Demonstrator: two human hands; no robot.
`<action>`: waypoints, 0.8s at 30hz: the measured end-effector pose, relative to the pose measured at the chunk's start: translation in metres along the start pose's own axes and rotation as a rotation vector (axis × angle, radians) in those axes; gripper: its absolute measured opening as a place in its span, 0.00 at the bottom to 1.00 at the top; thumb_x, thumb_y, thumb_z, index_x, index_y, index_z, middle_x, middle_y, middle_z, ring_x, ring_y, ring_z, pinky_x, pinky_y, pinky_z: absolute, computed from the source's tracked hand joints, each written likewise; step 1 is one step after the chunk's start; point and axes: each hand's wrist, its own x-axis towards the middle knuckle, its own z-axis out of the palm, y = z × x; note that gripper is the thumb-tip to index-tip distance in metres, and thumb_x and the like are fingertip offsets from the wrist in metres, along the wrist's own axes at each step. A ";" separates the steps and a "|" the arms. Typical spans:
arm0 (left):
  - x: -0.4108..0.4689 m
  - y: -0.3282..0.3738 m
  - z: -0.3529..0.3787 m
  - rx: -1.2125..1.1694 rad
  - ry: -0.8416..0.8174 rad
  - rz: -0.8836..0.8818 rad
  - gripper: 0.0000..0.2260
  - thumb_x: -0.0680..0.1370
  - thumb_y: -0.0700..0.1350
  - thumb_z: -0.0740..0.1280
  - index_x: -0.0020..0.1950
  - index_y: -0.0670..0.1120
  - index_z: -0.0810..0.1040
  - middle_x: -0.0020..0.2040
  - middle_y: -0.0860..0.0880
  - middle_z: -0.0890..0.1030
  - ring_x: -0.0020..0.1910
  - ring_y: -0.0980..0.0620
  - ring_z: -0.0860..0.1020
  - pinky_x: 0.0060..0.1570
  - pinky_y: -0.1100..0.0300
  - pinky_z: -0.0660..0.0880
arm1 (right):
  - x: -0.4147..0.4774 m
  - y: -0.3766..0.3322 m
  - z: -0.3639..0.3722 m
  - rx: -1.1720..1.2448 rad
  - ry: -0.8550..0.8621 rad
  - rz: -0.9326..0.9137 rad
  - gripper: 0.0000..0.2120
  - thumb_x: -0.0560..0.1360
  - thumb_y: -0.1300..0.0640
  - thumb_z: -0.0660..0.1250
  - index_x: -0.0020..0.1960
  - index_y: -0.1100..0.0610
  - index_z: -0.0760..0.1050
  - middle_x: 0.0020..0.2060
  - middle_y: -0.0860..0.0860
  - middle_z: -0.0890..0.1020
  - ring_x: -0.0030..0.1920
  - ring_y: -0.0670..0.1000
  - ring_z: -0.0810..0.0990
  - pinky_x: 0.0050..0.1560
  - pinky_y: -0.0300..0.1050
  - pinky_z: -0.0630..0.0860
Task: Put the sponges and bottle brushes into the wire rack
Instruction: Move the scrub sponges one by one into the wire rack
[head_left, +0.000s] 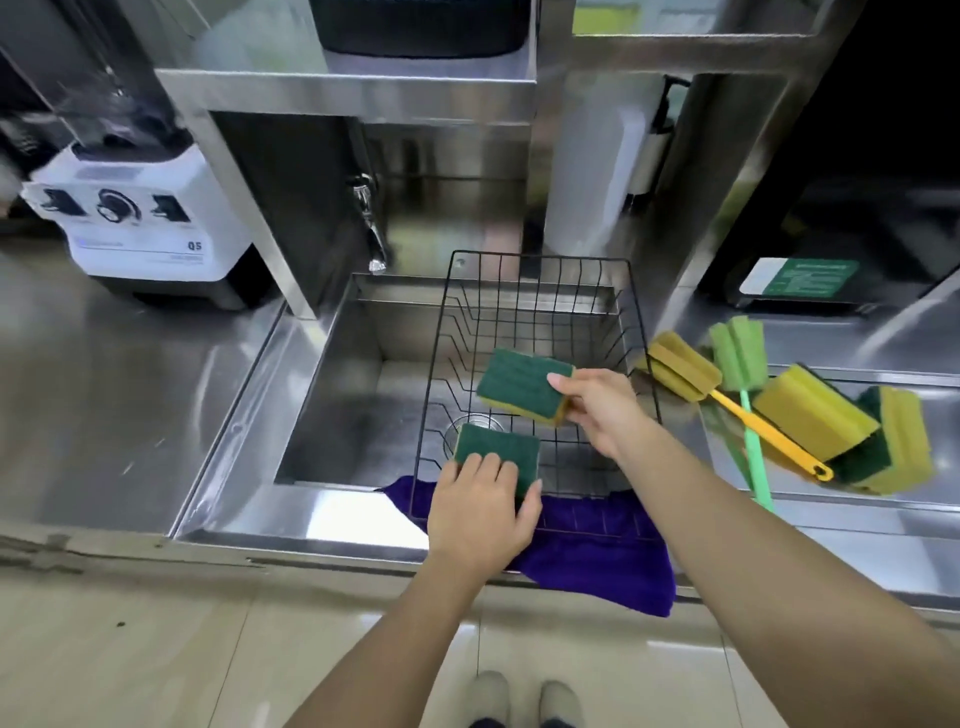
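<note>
Sponge in my left hand: a rectangular sponge with a dark green scouring face (498, 452) is held low at the near end of the rack, green side up.
Left hand: my left hand (480, 506) lies over that sponge's near edge, fingers curled on top and thumb at its right side, gripping it.
Sponge in my right hand: a second rectangular sponge, green scouring pad over a yellow foam body (522, 384), is raised over the middle of the rack and slightly tilted.
Right hand: my right hand (602, 410) pinches this sponge by its right end, thumb on the green face, the other fingers hidden underneath.
Rack: a black wire rack with an open grid of thin bars (540, 291) sits in the sink, its near edge resting on the cloth.
Sink: a stainless steel basin (332, 395) is set into the counter, with a round drain visible through the rack's bars.
Cloth: a purple cloth (597, 551) is draped over the sink's front edge.
Things waiting on the right: on the steel counter (831, 519) just right of the rack lie a yellow foam bottle brush with an orange handle (680, 371), a green foam bottle brush with a green handle (740, 353), and a pile of yellow-and-green sponges (857, 436), the handles touching the pile.
Left side: a white blender base with a dial (140, 228) stands well apart from the sink.
</note>
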 end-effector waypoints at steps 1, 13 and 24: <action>0.000 0.000 0.000 -0.002 -0.009 0.000 0.18 0.76 0.54 0.57 0.36 0.44 0.77 0.33 0.47 0.77 0.35 0.45 0.74 0.38 0.53 0.70 | 0.004 0.002 0.003 -0.021 0.016 0.002 0.19 0.72 0.68 0.68 0.61 0.68 0.71 0.57 0.62 0.80 0.55 0.61 0.80 0.54 0.57 0.79; 0.001 0.002 -0.002 0.007 -0.095 -0.052 0.20 0.75 0.56 0.55 0.38 0.44 0.79 0.36 0.47 0.79 0.37 0.45 0.75 0.39 0.53 0.72 | 0.029 0.026 0.030 -0.281 0.034 -0.003 0.16 0.77 0.63 0.62 0.65 0.62 0.69 0.62 0.60 0.76 0.61 0.59 0.75 0.65 0.60 0.72; 0.001 0.002 -0.004 -0.006 -0.094 -0.046 0.20 0.76 0.56 0.55 0.37 0.44 0.78 0.36 0.47 0.78 0.36 0.46 0.75 0.38 0.53 0.73 | 0.023 0.019 0.024 -0.652 -0.148 -0.129 0.11 0.79 0.65 0.58 0.59 0.59 0.73 0.60 0.63 0.76 0.51 0.53 0.74 0.46 0.44 0.73</action>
